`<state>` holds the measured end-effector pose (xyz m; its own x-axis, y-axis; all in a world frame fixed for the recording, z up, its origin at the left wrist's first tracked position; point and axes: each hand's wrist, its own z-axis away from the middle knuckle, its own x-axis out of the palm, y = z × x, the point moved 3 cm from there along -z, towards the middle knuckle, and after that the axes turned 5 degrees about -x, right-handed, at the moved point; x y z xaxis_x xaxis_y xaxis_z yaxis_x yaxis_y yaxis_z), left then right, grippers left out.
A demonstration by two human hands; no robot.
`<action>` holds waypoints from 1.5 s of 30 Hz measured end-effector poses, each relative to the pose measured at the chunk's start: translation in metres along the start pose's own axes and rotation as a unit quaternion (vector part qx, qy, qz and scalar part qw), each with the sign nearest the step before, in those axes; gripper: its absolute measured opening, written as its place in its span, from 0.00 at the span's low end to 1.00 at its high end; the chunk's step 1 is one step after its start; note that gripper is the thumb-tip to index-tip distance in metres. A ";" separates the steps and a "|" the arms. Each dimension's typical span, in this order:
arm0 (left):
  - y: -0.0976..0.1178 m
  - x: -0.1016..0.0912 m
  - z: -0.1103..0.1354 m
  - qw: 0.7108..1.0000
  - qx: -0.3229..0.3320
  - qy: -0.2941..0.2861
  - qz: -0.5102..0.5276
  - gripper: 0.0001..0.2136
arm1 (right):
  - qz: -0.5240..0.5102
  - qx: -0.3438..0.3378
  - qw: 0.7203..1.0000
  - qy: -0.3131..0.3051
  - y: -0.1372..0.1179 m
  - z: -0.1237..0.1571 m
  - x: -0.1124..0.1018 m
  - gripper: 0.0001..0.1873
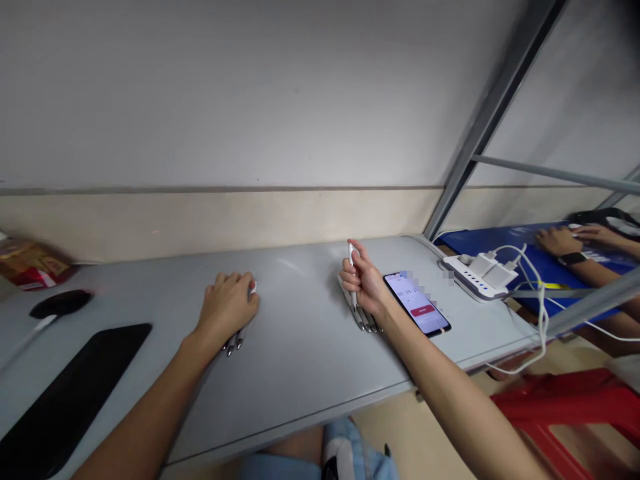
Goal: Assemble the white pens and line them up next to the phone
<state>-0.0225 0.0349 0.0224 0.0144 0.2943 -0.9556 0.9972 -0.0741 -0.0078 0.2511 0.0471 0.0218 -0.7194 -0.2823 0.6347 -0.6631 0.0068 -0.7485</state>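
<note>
My left hand (227,305) rests knuckles-up on the grey table (300,347), its fingers curled over a few silver pens (235,341) whose tips stick out toward me. My right hand (364,280) is closed around one silver pen (351,267), held nearly upright. Below that hand, several more silver pens (364,319) lie side by side on the table. A smartphone (417,303) with a lit screen lies just right of my right hand.
A black keyboard (65,393) and black mouse (60,303) sit at the left, with a red packet (30,267) behind them. A white power strip (475,275) with plugs and cables lies at the right. Another person's hands (575,239) rest on a blue surface. A red stool (575,413) stands lower right.
</note>
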 end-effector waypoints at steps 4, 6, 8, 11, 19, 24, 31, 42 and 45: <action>0.000 0.004 0.000 1.000 -0.004 -0.005 0.024 0.07 | 0.017 0.003 1.000 -0.001 -0.001 0.000 -0.001 0.18; 0.001 0.005 -0.001 0.999 0.002 -0.009 0.044 0.07 | 0.027 0.008 1.000 -0.001 -0.002 0.000 0.000 0.18; 0.002 0.006 -0.001 0.998 0.015 -0.019 0.065 0.06 | 0.032 0.010 0.999 -0.002 -0.002 0.001 0.001 0.16; 0.003 0.005 -0.002 0.996 0.027 -0.033 0.079 0.06 | 0.034 0.010 0.999 -0.003 -0.001 0.001 0.002 0.16; 0.002 0.003 -0.002 0.998 0.018 -0.019 0.055 0.05 | 0.044 0.006 0.999 0.001 0.000 0.002 0.003 0.16; -0.004 0.005 -0.003 0.999 0.012 -0.019 0.043 0.06 | 0.040 0.002 0.999 0.006 0.000 0.001 0.002 0.16; -0.003 0.006 -0.003 0.997 0.009 -0.042 0.060 0.06 | 0.038 -0.008 0.999 -0.006 -0.001 0.001 0.002 0.17; -0.003 0.009 -0.003 0.994 0.017 -0.052 0.096 0.09 | 0.036 -0.015 0.999 -0.006 -0.003 0.002 0.004 0.18; -0.003 0.010 -0.003 0.994 0.004 -0.077 0.080 0.10 | 0.032 -0.014 0.999 -0.011 -0.003 0.002 0.003 0.18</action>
<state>-0.0247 0.0411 0.0138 0.1600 0.1283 -0.9788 0.9827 -0.1148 0.1456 0.2514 0.0439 0.0256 -0.7558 -0.3019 0.5811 -0.6216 0.0515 -0.7817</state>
